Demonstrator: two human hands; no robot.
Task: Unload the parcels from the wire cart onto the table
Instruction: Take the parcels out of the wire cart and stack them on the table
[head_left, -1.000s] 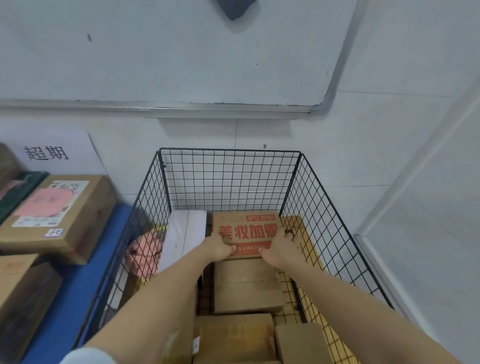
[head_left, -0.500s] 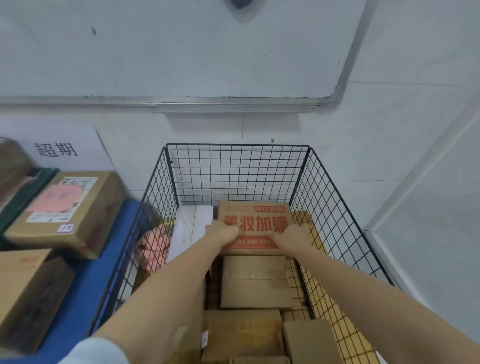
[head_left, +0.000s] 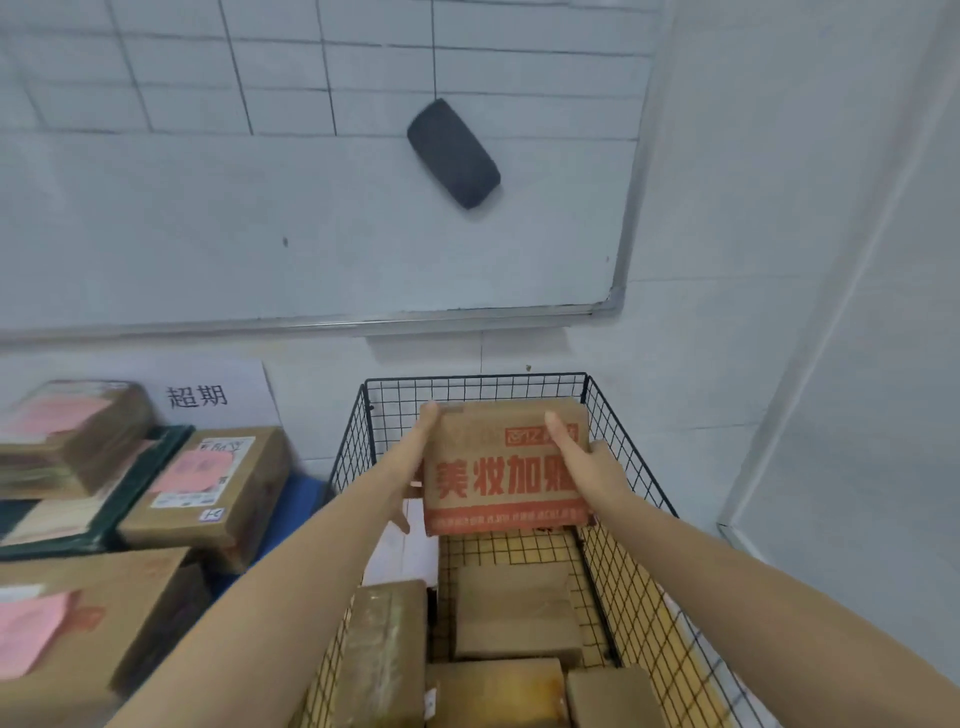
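Head view puts the printed box (head_left: 498, 467) in our two hands, raised at the far end of the wire cart (head_left: 641, 571) and clear of the brown parcels (head_left: 519, 608) on the cart's floor. We cannot tell whether it is above the rim.

The risk we see is that the box is held mostly by a squeeze from both sides. If either side eases off, it could slide down and drop onto those parcels. The table (head_left: 296, 499) stands just left of the cart, so the way there goes over the cart's left wall. A low swing could catch the box's bottom edge on the wire and twist it out of our hold. The table is also crowded with boxes (head_left: 208, 483), so a hasty set-down could leave this one perched on an edge.

Both arms reach out nearly straight over the cart. Our left hand (head_left: 415, 462) lies flat against the box's left side, fingers straight and pointing up, thumb spread low, curled round nothing. Our right hand (head_left: 584, 467) pinches the right edge, with the thumb across the printed face and the fingers hidden behind.
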